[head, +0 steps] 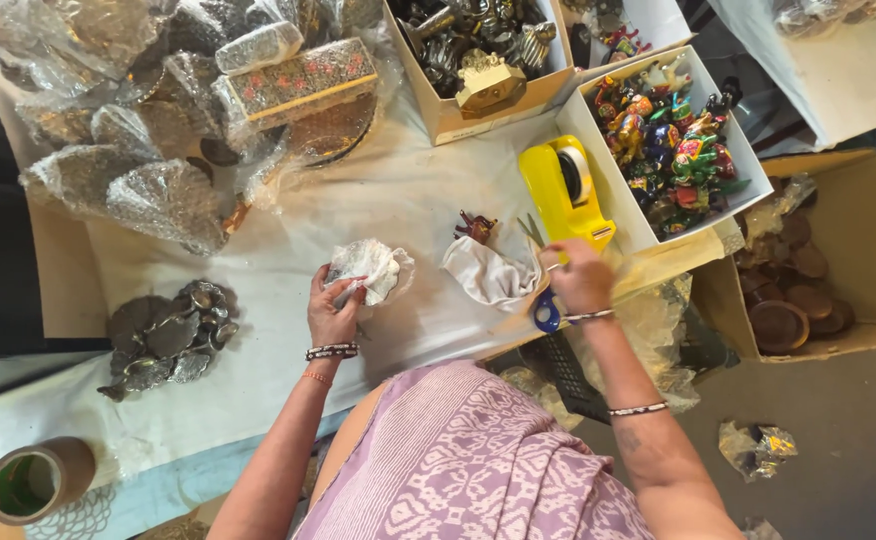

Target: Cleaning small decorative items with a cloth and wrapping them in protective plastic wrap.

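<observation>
At the far left of the white-covered counter (258,290), a brown roll of packing tape (38,478) is standing near the edge, and a pile of dark embossed metal pieces (166,335) is lying beside it. The left hand (335,312) is curling its grip around a small bundle wrapped in clear bubble plastic (370,268), fingers closed on its lower end while the bundle is tilting up and to the right. Next, a crumpled white cloth (488,275) is lying just beside a small brown figurine (475,226). The right hand (580,278) is closing its grip on blue-handled scissors (546,310), whose long axis is running toward the person, handles lowest. Above it, a yellow tape dispenser (563,190) is leaning against a white cardboard box of bright painted figurines (673,130). A brown carton of wooden discs (808,290) is sitting far right.
</observation>
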